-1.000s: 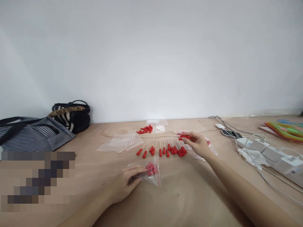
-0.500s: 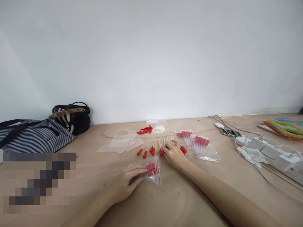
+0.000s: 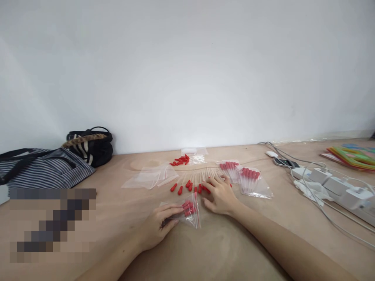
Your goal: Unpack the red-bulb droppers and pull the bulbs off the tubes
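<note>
My left hand (image 3: 160, 226) lies on the table with thumb and fingers closed on a clear zip bag (image 3: 193, 221). Inside that bag are several droppers with red rubber bulbs; their stems are hidden by the hand. To the right, my right hand (image 3: 222, 197) rests over a fanned row of loose droppers (image 3: 188, 185), fingers apart, fingertips at the red bulbs. Some bulbs are covered by this hand. The droppers' thin clear stems point toward the wall. Two filled bags of droppers, one bag (image 3: 229, 167) partly behind the other bag (image 3: 250, 175), lie beyond the right hand.
Flat clear bags (image 3: 143, 177) lie left of the droppers. Farther back are loose red bulbs (image 3: 181, 160) and a bag of thin clear tubes (image 3: 197, 158). A power strip (image 3: 354, 201) with chargers and cables occupies the right; a striped bag (image 3: 47, 168) stands left.
My right hand has drawn slightly back toward me and right, its fingers spreading and uncovering more dropper stems. My left hand keeps its hold on the zip bag.
</note>
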Tool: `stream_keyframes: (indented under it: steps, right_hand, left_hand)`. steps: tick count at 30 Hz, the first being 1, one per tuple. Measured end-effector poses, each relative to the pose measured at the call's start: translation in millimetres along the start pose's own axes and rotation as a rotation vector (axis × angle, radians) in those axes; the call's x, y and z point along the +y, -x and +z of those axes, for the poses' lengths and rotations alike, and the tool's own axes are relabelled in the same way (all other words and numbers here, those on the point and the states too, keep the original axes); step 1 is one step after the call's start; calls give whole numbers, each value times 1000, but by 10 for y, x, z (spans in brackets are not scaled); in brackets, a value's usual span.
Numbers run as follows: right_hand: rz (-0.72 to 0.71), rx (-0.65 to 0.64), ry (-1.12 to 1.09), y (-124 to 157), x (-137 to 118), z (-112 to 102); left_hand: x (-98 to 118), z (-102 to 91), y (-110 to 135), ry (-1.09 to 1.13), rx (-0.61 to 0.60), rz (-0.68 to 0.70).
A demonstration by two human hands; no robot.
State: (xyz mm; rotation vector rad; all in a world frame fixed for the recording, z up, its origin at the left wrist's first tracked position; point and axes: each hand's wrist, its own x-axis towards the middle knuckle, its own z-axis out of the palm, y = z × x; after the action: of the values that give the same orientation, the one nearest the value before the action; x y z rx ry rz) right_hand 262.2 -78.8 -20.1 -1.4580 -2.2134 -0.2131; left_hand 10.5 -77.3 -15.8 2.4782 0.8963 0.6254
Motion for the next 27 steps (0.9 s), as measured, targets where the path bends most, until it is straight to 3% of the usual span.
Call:
stream_keyframes:
  steps: [4, 10, 16, 20, 27]
  right_hand:
    - [-2, 72, -181, 156, -42, 0]
    - [21, -65, -415, 172, -203, 43]
    - [29, -160, -396, 130, -293, 34]
    - [82, -176, -386, 115, -313, 54]
    - [42, -209, -440, 127, -255, -12]
  left_hand:
    - [2, 9, 15, 1, 17, -3]
    - [6, 39, 19, 12, 17, 14]
    - [43, 46, 28, -20, 14, 18]
    - [66, 39, 19, -13, 19, 21]
    - [47, 48, 8, 10, 15, 14]
